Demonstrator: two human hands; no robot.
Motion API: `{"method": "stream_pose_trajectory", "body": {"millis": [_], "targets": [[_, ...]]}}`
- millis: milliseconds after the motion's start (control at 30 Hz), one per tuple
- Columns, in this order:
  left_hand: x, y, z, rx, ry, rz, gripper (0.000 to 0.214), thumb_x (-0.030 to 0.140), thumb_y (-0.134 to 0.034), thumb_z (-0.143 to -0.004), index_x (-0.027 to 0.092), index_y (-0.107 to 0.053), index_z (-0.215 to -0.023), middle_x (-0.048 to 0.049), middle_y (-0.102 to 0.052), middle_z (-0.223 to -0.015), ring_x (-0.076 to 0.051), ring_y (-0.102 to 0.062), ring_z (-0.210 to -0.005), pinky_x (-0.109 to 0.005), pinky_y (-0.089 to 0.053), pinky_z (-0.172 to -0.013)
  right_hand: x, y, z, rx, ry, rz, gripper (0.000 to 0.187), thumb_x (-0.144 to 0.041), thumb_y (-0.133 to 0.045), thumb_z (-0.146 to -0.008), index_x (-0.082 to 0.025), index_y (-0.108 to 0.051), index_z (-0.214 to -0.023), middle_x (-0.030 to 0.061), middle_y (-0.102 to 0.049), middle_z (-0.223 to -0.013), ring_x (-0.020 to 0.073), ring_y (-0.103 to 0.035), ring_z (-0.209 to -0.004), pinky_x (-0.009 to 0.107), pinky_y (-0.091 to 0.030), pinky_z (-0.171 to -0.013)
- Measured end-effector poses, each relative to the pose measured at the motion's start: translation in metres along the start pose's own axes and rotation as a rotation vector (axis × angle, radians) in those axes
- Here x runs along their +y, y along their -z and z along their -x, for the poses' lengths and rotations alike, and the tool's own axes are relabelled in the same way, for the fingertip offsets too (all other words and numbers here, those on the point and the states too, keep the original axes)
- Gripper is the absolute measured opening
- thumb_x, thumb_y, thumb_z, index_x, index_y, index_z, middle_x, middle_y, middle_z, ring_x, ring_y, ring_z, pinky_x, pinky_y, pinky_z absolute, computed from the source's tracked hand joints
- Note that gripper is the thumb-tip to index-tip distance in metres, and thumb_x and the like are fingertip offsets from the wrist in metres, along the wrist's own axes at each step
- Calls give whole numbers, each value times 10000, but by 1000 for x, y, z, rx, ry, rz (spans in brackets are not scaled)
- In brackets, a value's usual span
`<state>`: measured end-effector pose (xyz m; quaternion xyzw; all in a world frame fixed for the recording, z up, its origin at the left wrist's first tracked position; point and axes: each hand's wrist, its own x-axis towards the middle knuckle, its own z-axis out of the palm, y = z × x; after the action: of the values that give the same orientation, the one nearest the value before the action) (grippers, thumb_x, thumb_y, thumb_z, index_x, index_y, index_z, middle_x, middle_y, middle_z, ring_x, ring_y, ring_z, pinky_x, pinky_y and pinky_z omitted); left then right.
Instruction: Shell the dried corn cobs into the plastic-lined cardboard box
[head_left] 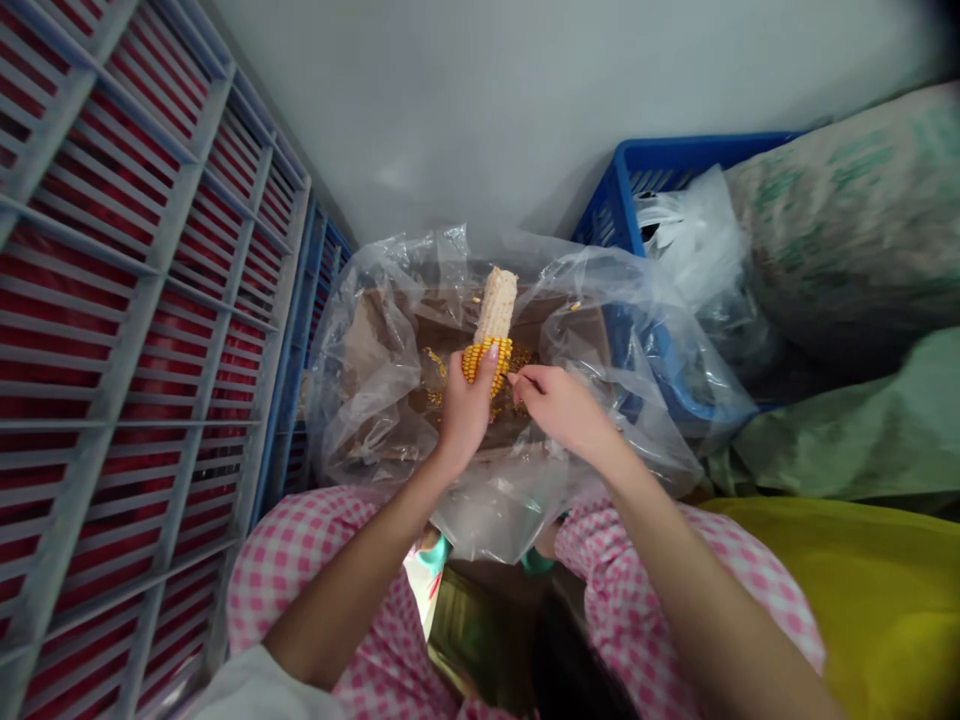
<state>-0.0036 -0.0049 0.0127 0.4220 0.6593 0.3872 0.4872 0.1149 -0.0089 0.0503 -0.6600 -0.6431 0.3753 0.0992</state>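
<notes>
An ear of dried corn (496, 310) stands tilted upward over a cardboard box (375, 330) lined with a clear plastic bag (495, 515). Its far part is a bare pale cob; yellow kernels still cover the near end. My left hand (466, 405) is wrapped around that kernelled end, thumb on top. Close against the right side of the ear is my right hand (551, 395), its fingers curled in a pinch near the kernels. Whether it holds a kernel or a small tool between the fingertips is too small to tell. Loose kernels (525, 357) lie in the box below.
Stacked plastic crates (157, 270) with red contents rise along the left. A blue basket (626, 190) holding white plastic bags (701, 235) stands at the right, beside a large filled sack (855, 200). Yellow material (847, 590) lies at lower right. A pale wall (480, 110) closes the back.
</notes>
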Motion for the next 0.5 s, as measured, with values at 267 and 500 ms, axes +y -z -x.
{"method": "stream_pose_trajectory", "body": {"millis": [267, 500], "targets": [[-13, -2, -7, 37, 150, 191, 414, 612, -433, -776, 206, -447, -853, 45, -460, -617, -67, -414, -399, -197, -294, -371, -12, -35, 5, 173, -113, 7, 297, -270, -322, -899, -187, -568, -755, 86, -649, -736, 177, -550, -645, 263, -243, -559], [-8, -7, -1, 41, 307, 491, 425, 598, -423, -788, 189, -505, -870, 37, -504, -630, -55, -448, -430, -176, -281, -375, -16, -50, -2, 212, -129, -192, 290, -273, -320, -903, -187, -516, -707, 45, -610, -671, 143, -513, -572, 234, -279, -542]]}}
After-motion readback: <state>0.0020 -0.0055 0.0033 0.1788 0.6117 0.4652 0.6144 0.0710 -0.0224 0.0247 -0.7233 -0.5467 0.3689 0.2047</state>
